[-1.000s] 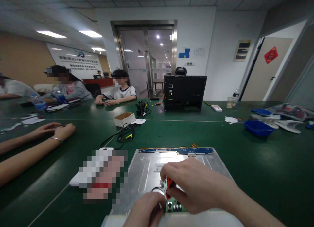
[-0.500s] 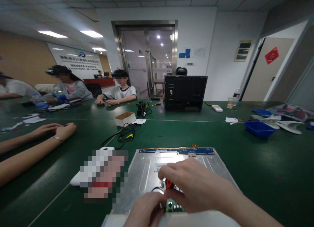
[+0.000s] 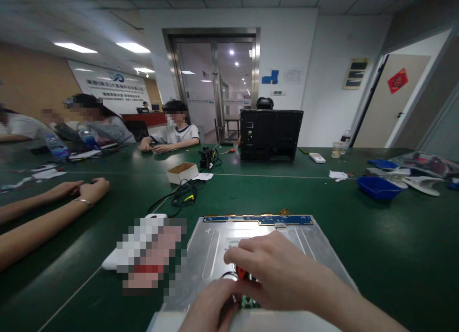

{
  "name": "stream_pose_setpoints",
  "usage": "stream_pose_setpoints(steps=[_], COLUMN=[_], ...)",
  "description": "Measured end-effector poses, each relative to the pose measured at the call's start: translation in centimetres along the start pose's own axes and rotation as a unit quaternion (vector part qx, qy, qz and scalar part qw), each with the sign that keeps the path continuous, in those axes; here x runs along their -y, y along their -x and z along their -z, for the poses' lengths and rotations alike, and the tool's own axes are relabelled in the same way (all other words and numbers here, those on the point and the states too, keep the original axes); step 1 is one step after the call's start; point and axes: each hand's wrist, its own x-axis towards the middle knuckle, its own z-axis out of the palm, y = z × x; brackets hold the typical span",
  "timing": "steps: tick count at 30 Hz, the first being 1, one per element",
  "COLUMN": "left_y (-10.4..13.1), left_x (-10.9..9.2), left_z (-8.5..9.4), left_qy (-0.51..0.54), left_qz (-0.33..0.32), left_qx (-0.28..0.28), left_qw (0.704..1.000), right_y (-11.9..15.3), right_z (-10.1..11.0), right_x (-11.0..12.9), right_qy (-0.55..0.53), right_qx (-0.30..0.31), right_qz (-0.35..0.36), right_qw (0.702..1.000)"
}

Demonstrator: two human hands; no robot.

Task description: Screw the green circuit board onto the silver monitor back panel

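A silvery metal panel [image 3: 212, 246], seemingly the back of a display, lies flat on the table before me. A narrow blue circuit strip [image 3: 287, 220] runs along its far edge. My right hand [image 3: 276, 267] is closed around a screwdriver with a red handle [image 3: 241, 273], held over a green circuit board [image 3: 248, 302] near the panel's front. Close against it, my left hand [image 3: 211, 303] has its fingers curled at the board's left side; what they pinch is hidden. Both hands cover most of the board and the screwdriver's tip.
Left of the panel are a white device [image 3: 156, 222] and a blurred pink item [image 3: 158, 255]. Beyond lie a black cable [image 3: 181, 193] and an open small box [image 3: 182, 173]. A blue tray [image 3: 379, 187] stands right, a black monitor casing [image 3: 271, 136] ahead. Another person's hands [image 3: 91, 191] rest left.
My right hand has shifted slightly left with the screwdriver, and its fingers have moved closer over my left hand. The panel stays in place.
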Motion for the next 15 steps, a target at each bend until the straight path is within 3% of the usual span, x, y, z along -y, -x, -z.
stream_pose_setpoints(steps=[3, 9, 15], left_y=[0.0, -0.1, -0.2], left_x=[-0.1, -0.3, 0.1], left_z=[0.0, 0.0, 0.3], left_qy=[0.005, -0.010, 0.002], left_qz=[-0.010, 0.020, 0.010], left_qx=[-0.007, 0.006, 0.042], left_qw=[1.000, 1.000, 0.999], right_y=[-0.1, 0.4, 0.1], right_z=[-0.5, 1.1, 0.6], right_x=[-0.2, -0.5, -0.7], right_qy=[0.026, -0.062, 0.011], right_qx=[0.001, -0.005, 0.020], right_qz=[-0.030, 0.028, -0.029], right_qw=[0.999, 0.998, 0.999])
